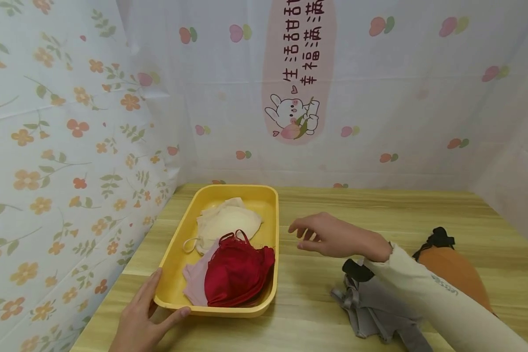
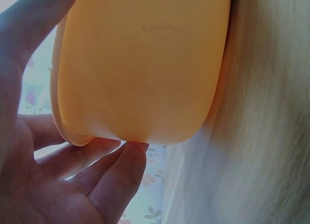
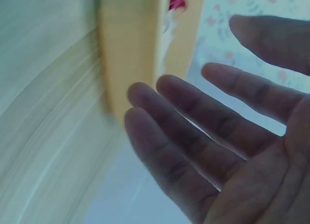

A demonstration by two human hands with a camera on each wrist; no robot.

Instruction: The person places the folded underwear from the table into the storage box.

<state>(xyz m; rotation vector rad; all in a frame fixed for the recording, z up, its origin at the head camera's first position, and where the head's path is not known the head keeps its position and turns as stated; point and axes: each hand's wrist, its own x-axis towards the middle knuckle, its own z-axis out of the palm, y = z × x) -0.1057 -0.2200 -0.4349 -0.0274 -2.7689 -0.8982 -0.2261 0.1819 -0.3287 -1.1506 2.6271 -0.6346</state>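
A yellow plastic tray (image 1: 215, 310) stands on the left part of the table. My left hand (image 1: 138, 315) holds its near left corner, thumb on the front and fingers along the left side; the left wrist view shows fingertips against the tray wall (image 2: 145, 69). Inside lie a red bra (image 1: 237, 276), a pale pink garment (image 1: 197, 278) partly beneath it, and a cream bra (image 1: 231, 222) farther back. My right hand (image 1: 334, 235) hovers just right of the tray, touching nothing. The right wrist view shows its fingers (image 3: 189, 98) loosely extended and spread.
Under and beside the right forearm lies a grey garment (image 1: 378, 303) with straps and a black piece (image 1: 358, 270). Farther right is an orange bra (image 1: 455, 271) with black parts, partly hidden by the sleeve. Printed cloth (image 1: 229, 98) hangs behind the table and along the left.
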